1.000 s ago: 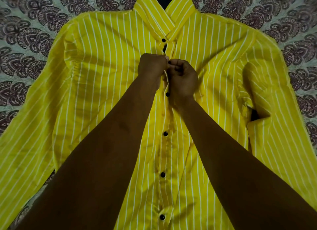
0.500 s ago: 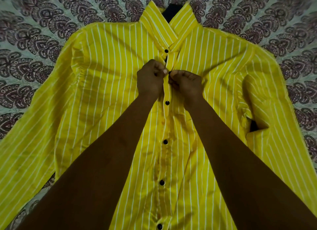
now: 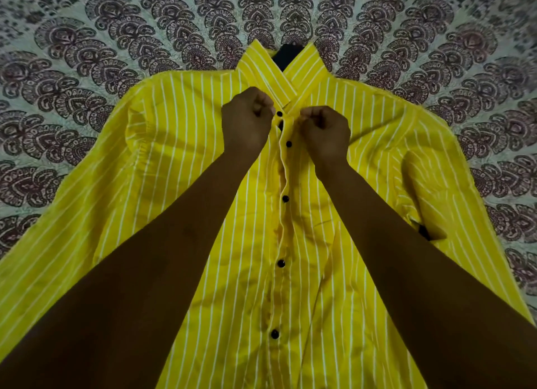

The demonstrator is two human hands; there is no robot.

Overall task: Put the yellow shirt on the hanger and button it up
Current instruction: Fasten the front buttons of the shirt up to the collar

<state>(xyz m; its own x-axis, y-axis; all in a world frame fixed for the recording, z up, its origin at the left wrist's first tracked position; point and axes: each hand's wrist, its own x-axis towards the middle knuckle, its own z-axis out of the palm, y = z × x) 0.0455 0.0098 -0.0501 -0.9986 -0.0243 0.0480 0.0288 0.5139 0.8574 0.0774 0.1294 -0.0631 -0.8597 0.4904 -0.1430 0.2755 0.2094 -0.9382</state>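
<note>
Head view, looking down: yellow shirt (image 3: 180, 185) with thin white stripes, spread flat and face up on a patterned bedspread (image 3: 87, 40) printed with dark purple fan motifs on a pale ground. Left sleeve (image 3: 58, 258) stretched out toward the lower left edge. Left hand (image 3: 247, 118) curled into a loose fist, fingertips pinching the left edge of the shirt front just below the collar, forearm running down to the lower left corner. Between both hands, the button placket (image 3: 283, 168), slightly rippled, running straight down the middle. Black buttons in a column along it: top button (image 3: 279, 114) at the base of the collar between the two hands, second button (image 3: 288, 144) just beneath, then three more spaced well apart toward the bottom, the lowest visible button (image 3: 275, 334) near the lower part of the frame. All five seemingly fastened, though hard to tell for the top one. Above, collar (image 3: 267, 75) with its two points crossed, and a dark piece of hanger (image 3: 286, 56) showing in the neck opening. Right hand (image 3: 325, 130) likewise curled closed, fingertips gripping the right edge of the shirt front beside the top button, forearm running down to the lower right corner. Further right, right sleeve (image 3: 430, 191) folded over on the shirt body, with a small dark gap (image 3: 423, 232) at the armpit fold.
</note>
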